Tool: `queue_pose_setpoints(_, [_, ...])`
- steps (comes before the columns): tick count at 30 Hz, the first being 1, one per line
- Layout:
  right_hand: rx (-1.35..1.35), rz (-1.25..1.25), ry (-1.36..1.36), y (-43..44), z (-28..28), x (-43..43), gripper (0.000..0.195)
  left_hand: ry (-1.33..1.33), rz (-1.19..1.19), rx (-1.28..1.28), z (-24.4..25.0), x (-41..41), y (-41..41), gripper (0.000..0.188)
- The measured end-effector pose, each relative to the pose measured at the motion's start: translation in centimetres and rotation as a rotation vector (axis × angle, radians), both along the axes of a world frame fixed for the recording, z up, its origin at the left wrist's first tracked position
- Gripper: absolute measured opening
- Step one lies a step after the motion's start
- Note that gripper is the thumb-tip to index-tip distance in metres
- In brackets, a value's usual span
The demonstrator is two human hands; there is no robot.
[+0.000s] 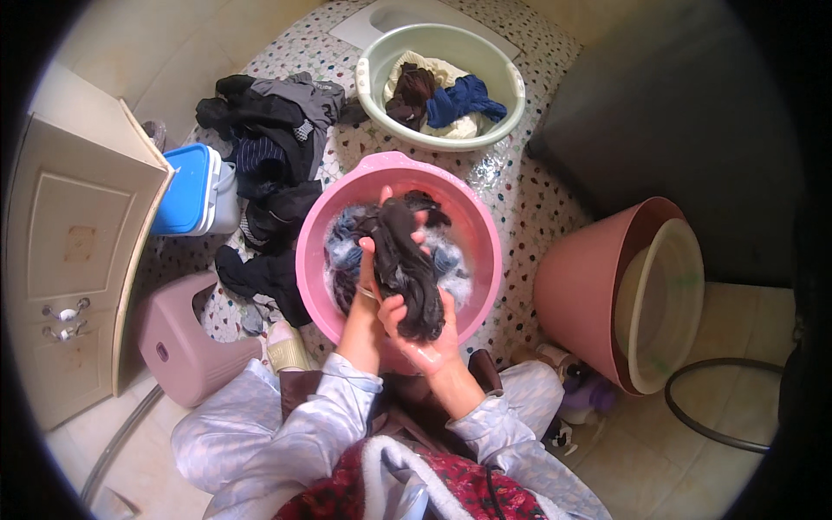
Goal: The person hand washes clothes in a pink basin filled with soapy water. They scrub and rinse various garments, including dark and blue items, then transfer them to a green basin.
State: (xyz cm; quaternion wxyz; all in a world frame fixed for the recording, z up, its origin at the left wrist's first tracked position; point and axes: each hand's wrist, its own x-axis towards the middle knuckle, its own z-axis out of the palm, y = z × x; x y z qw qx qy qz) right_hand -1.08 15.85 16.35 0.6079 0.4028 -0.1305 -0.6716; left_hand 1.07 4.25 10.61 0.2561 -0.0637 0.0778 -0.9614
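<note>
A wet dark garment (411, 266) is held in both hands above a pink plastic basin (489, 260). My left hand (369, 260) lies along the garment's left side and partly beneath it, its fingertips showing at the far edge. Nearer to me, my right hand (426, 338) cups the garment's lower end with bent fingers. Under the hands, the basin holds blue clothing (346, 250) and more dark cloth in foamy water. Part of the left palm is hidden by the cloth.
Beyond the basin, a pale green tub (442, 144) holds cream, brown and blue clothes. Dark clothes (260, 143) lie heaped on the mosaic floor at left, beside a blue-lidded bucket (182, 188) and pink plastic stool (195, 351). A pink bucket (578, 286) lies tipped at right.
</note>
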Motion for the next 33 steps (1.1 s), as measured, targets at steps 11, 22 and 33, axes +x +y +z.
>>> queue_pose_setpoints(11, [0.256, 0.494, 1.506, -0.6, 1.5, -1.4, 0.101, -1.357, -0.12, -1.536, 3.0, 1.1, -5.9, 0.04])
queue_pose_setpoints(22, [0.505, 1.121, 2.283, -1.9, -7.2, 3.3, 0.072, -1.398, -1.165, -2.728, -1.1, -1.3, -3.5, 0.037])
queue_pose_setpoints(33, [-0.331, 0.273, 0.09, -2.5, 0.7, -1.3, 0.039, -0.503, 0.013, -0.104, -1.1, 4.0, -1.4, 0.083])
